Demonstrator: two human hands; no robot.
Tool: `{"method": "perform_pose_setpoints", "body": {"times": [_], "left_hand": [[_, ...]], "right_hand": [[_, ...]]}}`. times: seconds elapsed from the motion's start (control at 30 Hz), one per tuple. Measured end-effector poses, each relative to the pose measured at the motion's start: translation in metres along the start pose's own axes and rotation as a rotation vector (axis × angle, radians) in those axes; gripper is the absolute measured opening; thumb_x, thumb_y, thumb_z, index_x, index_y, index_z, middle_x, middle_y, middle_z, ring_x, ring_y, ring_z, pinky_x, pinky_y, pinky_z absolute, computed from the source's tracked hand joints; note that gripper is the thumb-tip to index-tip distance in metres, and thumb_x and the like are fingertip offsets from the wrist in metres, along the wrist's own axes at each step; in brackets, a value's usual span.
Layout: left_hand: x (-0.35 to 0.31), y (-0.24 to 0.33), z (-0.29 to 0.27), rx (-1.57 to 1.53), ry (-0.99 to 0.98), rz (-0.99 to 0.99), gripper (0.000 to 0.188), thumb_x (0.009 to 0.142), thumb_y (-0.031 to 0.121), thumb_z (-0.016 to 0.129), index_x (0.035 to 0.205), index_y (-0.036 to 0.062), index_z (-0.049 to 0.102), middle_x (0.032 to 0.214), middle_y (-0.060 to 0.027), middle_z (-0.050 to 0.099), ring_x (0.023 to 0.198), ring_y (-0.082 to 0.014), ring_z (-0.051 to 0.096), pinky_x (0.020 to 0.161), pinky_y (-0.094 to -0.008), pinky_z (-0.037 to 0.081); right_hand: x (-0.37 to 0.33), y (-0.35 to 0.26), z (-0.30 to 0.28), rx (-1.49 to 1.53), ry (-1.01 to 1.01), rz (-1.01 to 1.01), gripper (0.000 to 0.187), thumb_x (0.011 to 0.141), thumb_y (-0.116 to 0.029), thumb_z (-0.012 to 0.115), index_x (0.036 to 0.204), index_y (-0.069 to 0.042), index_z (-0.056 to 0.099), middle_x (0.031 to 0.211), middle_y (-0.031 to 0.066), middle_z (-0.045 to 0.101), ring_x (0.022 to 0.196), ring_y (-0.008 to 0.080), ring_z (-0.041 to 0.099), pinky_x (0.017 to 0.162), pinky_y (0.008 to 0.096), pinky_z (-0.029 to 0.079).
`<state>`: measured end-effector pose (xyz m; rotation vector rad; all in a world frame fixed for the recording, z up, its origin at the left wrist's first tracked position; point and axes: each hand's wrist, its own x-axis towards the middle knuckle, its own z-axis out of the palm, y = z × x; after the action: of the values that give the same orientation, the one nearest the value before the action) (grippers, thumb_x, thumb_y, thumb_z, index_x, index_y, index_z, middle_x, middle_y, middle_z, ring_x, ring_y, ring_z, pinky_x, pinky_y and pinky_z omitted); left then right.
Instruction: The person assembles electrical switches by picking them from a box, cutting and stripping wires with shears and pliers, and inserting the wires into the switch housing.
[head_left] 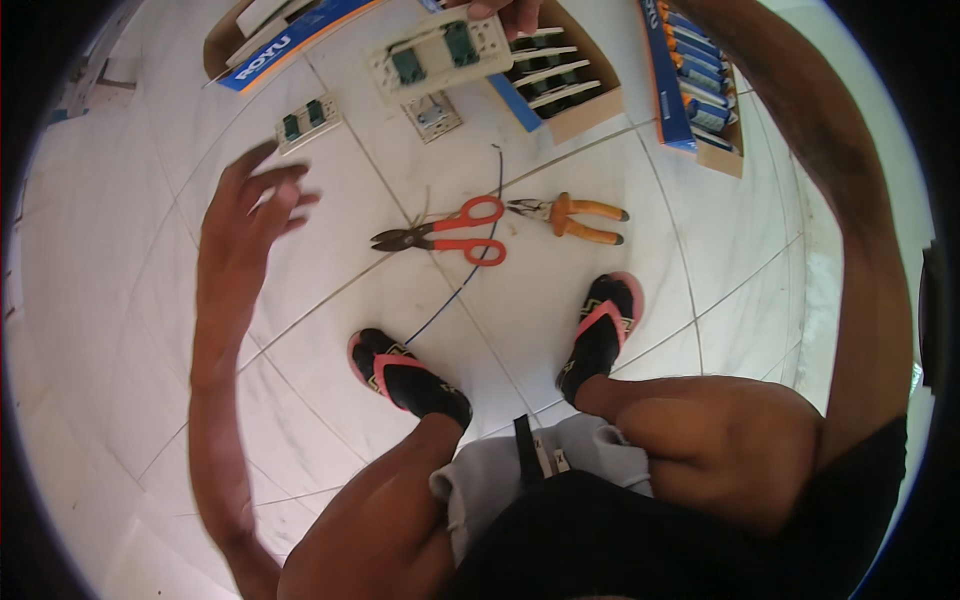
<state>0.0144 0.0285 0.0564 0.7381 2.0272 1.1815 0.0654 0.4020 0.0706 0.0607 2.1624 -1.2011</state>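
Up at the top edge, my right hand (pixel 518 14) pinches a cream outlet plate (pixel 432 56) with two green sockets, held above the floor; only the fingertips show. My left hand (pixel 256 200) hangs over the tiles with its fingers loosely apart and nothing in them. Just beyond its fingertips lies a second outlet plate (pixel 291 143), also with green inserts. Partly beneath the held plate, a smaller pale plate with metal parts (pixel 434 118) rests on the floor.
Red-handled snips (pixel 458 243) and orange-handled long-nose pliers (pixel 578 217) lie on the tiled floor, with a blue wire (pixel 440 312) running under the snips. Open boxes stand beyond: one of plates (pixel 590 118), one at left (pixel 275 62), one of blue-and-orange packets (pixel 675 118).
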Motion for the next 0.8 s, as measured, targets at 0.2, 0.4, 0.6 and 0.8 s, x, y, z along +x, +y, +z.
{"method": "perform_pose_setpoints", "body": {"times": [0.2,0.4,0.6,0.8], "left_hand": [[-0.068,0.011,-0.040,0.391,-0.164,-0.319,0.049,0.091,0.012,0.065,0.135,-0.0008,0.048,0.116,-0.0153,0.064,0.096,-0.0214,0.067,0.086,-0.0335,0.053],[-0.072,0.013,-0.038,0.475,-0.316,-0.373,0.037,0.090,0.013,0.066,0.123,-0.0013,0.058,0.114,-0.0171,0.066,0.097,-0.0256,0.068,0.086,-0.0375,0.055],[-0.038,-0.005,0.003,0.556,-0.503,-0.247,0.035,0.091,0.015,0.067,0.120,-0.0018,0.060,0.114,-0.0176,0.066,0.097,-0.0263,0.068,0.086,-0.0368,0.054],[-0.033,-0.033,0.013,0.530,-0.527,-0.260,0.034,0.090,0.017,0.068,0.118,-0.0010,0.061,0.114,-0.0179,0.067,0.097,-0.0280,0.068,0.087,-0.0386,0.053]], "right_hand": [[-0.052,0.074,-0.019,0.053,0.352,0.091,0.030,0.092,-0.009,0.057,0.116,0.008,0.063,0.099,0.0174,0.070,0.087,0.0240,0.071,0.076,0.0351,0.061],[-0.024,0.118,-0.043,-0.220,0.459,0.125,0.024,0.084,-0.002,0.054,0.103,0.003,0.068,0.085,0.0139,0.072,0.077,0.0206,0.072,0.068,0.0309,0.059],[0.021,0.165,-0.034,-0.794,0.622,0.007,0.024,0.082,-0.007,0.054,0.097,0.001,0.069,0.075,0.0127,0.072,0.068,0.0191,0.072,0.063,0.0310,0.057],[0.031,0.170,-0.026,-1.003,0.668,0.021,0.023,0.082,-0.009,0.054,0.096,0.001,0.070,0.075,0.0133,0.072,0.069,0.0202,0.072,0.063,0.0319,0.057]]}}
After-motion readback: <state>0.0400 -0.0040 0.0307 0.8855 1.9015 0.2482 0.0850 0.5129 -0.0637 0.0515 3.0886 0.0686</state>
